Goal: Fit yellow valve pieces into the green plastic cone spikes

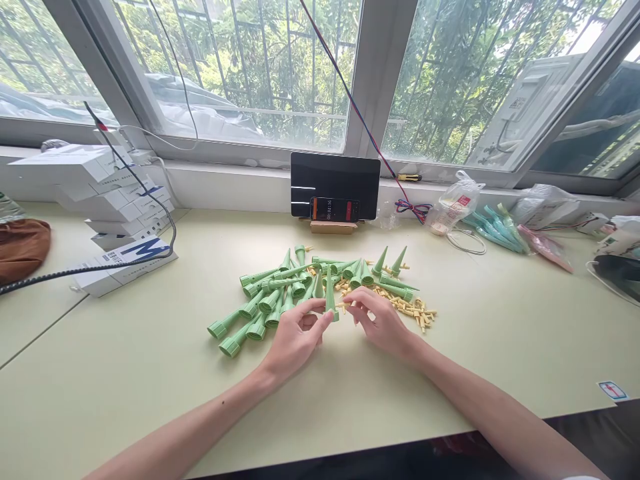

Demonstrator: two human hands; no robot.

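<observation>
Between the thumb and fingers of my left hand [299,333] a green watering spike [330,291] stands upright, its point up and its wide collar down. My right hand [379,319] pinches a small yellow valve piece [342,305] at the side of that spike, near the collar. Whether the piece sits in the spike or only touches it, I cannot tell. Behind and left of my hands lies a heap of green spikes [270,301], most on their sides. Loose yellow valve pieces [417,310] are scattered behind my right hand. Two spikes [399,261] with points up stand at the heap's right.
A phone [335,209] showing a timer leans against a dark tablet [335,175] at the back. White boxes [125,200] are stacked left, with a black cable [135,177] across them. Plastic bags [456,203] and a coiled white cable [470,243] lie back right.
</observation>
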